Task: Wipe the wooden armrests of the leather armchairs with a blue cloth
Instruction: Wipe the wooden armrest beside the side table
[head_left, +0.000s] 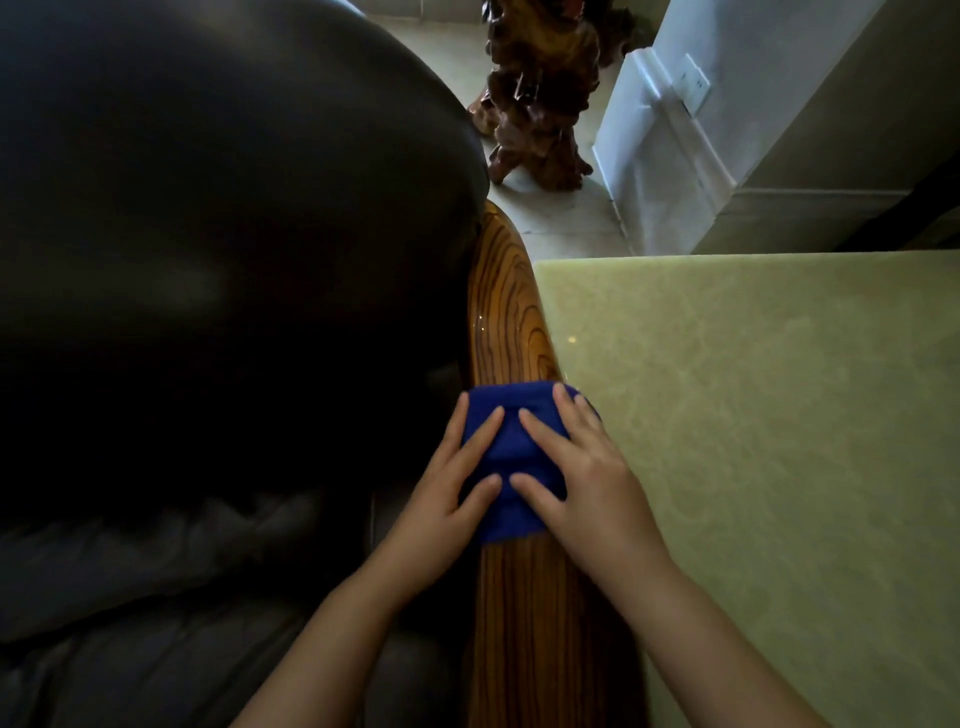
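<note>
A glossy striped wooden armrest (511, 312) runs from the bottom of the view up along the right side of a dark leather armchair (218, 249). A folded blue cloth (511, 447) lies draped over the armrest about midway along it. My left hand (447, 493) presses flat on the cloth's left side, fingers spread. My right hand (576, 467) presses flat on its right side, fingertips nearly meeting the left hand's. Bare wood shows both above and below the cloth.
A pale green stone-topped table (769, 441) stands tight against the armrest's right edge. A carved dark root-wood stand (540, 93) sits on the tiled floor beyond. A white wall corner with a socket (675, 130) is at the upper right.
</note>
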